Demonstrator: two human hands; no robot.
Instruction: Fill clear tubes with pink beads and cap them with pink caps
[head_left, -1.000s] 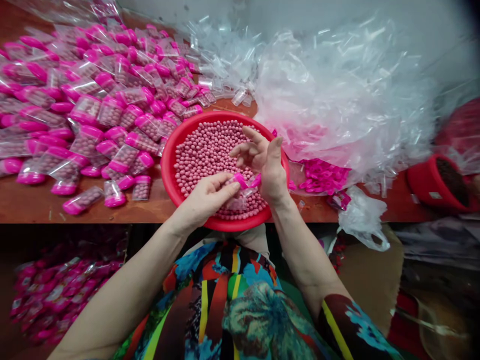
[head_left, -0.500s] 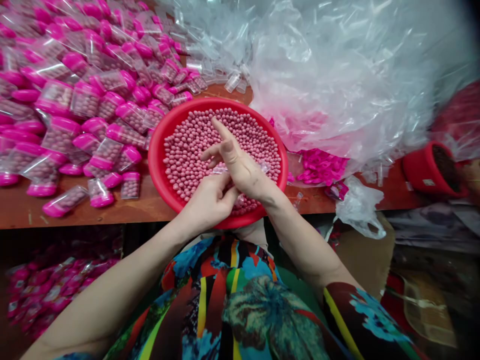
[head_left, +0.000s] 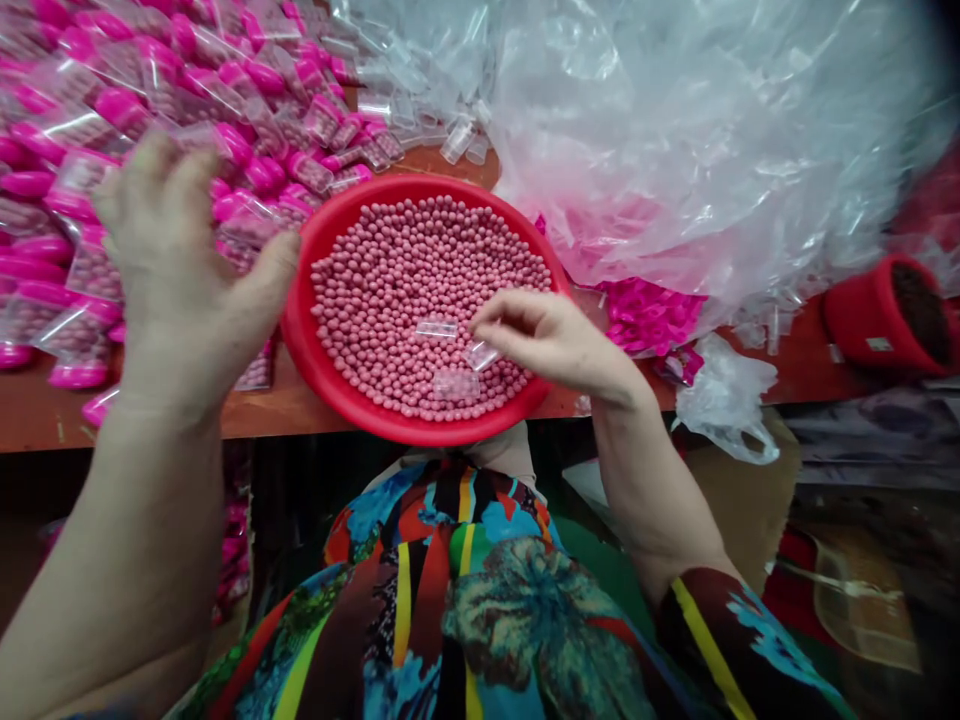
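A red basin (head_left: 300, 330) full of pink beads (head_left: 405, 260) is in front of me at the table edge. Several clear plastic containers, one of them a small tube (head_left: 436, 329), lie on the beads. My right hand (head_left: 547, 335) is over the basin's right side, its fingertips pinched at a clear plastic container (head_left: 482, 354). My left hand (head_left: 180, 280) is left of the basin, fingers spread and slightly blurred, with nothing seen in it. It hangs over a pile of bead-filled containers with pink caps (head_left: 247, 215), partly covering them.
Clear empty containers (head_left: 457, 138) lie behind the basin. A large clear plastic bag (head_left: 675, 150) spreads at the back right, with loose pink caps (head_left: 649, 315) before it. A red pot (head_left: 862, 320) with dark contents and a crumpled bag (head_left: 724, 395) are at right.
My hands, together over the basin before, have parted. The left has swung left over the filled containers and spread its fingers; the right has lowered toward the containers on the beads.
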